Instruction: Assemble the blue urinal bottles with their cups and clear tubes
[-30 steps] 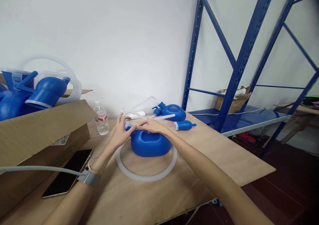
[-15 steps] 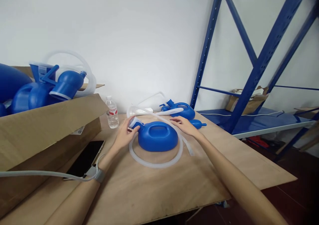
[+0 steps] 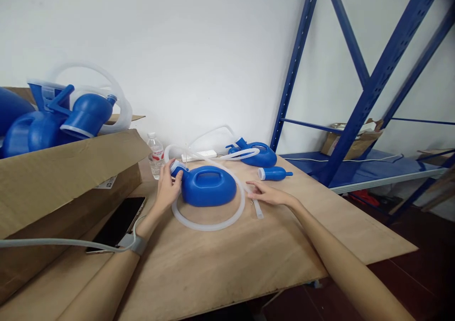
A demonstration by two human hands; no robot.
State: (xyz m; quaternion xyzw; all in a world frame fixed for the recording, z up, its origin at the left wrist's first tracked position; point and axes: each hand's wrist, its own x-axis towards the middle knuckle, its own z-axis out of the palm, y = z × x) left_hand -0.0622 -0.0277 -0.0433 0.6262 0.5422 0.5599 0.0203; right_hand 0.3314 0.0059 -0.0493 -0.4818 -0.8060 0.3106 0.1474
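Observation:
A blue plastic urinal bottle (image 3: pixel 209 188) with a moulded handle lies on the table, its capped neck pointing left. My left hand (image 3: pixel 168 184) is closed around that neck, thumb on the near side. A translucent hose (image 3: pixel 209 226) loops around the bottle, its free end resting to the right. Over the hose near this end is my right hand (image 3: pixel 265 192), fingers stretched out and nothing gripped; whether the fingertips touch the hose I cannot tell. Beyond it lies a blue funnel-like piece (image 3: pixel 274 173) with a white rim and narrow spout.
On the left, a cardboard box (image 3: pixel 78 169) holds several blue bottles and hoses. A phone (image 3: pixel 117 222), water bottle (image 3: pixel 155 157) and white power strip (image 3: pixel 199 155) share the table. Another blue bottle (image 3: pixel 262 156) lies at the back. Blue shelving (image 3: pixel 359 107) stands right.
The urinal bottle and hose appear further left, partly with the view's shift. My right hand has come down and nearer, off the blue funnel-like piece, toward the hose end. My left hand keeps hold.

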